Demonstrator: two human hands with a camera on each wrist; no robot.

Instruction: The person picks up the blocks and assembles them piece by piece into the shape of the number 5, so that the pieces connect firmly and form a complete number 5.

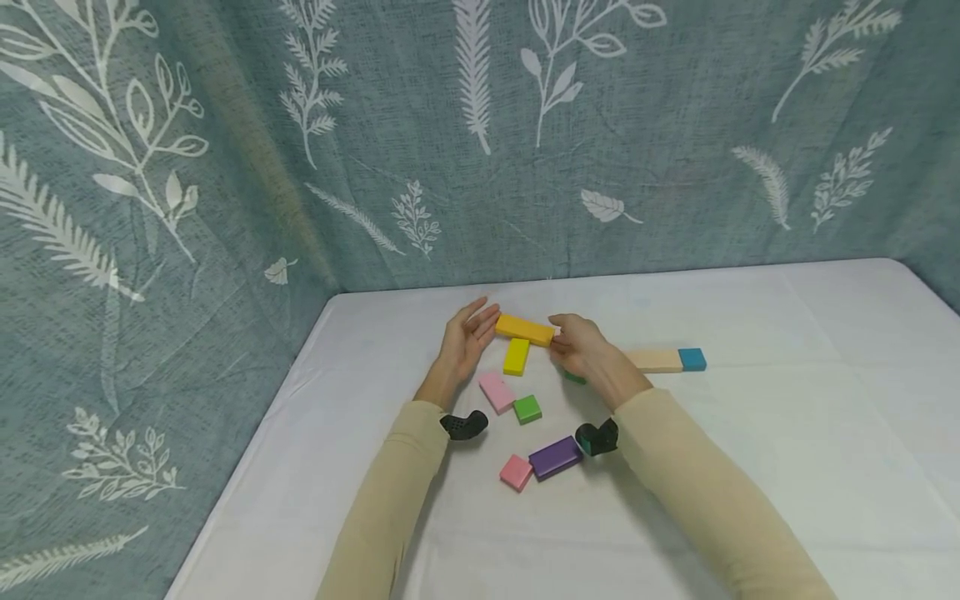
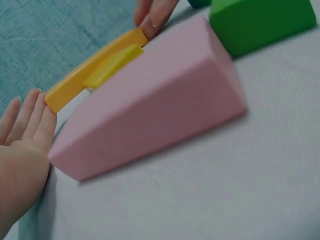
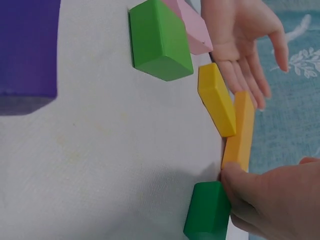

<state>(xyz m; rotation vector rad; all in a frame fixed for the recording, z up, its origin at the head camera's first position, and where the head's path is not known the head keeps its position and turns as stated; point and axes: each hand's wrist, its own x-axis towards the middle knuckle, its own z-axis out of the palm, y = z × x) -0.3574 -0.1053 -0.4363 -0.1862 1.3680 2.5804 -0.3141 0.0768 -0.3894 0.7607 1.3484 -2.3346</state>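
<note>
An orange block (image 1: 525, 330) lies across the far end of a yellow block (image 1: 516, 357), touching it. At the orange block's left end is my left hand (image 1: 463, 340), palm turned inward, its straight fingers touching that end. My right hand (image 1: 581, 343) has bent fingertips against the right end, with the thumb standing off the block. Below the right hand, a dark green block (image 3: 207, 210) is partly hidden in the head view. Nearer me, a pale pink block (image 1: 497, 392) touches a light green block (image 1: 527, 409) at one corner.
A purple block (image 1: 556, 458) meets a small pink block (image 1: 516, 472) near the front. To the right of my right hand, a long beige block (image 1: 658, 361) adjoins a blue block (image 1: 692, 359). A patterned teal curtain (image 1: 480, 208) hangs behind the white-covered table (image 1: 787, 433).
</note>
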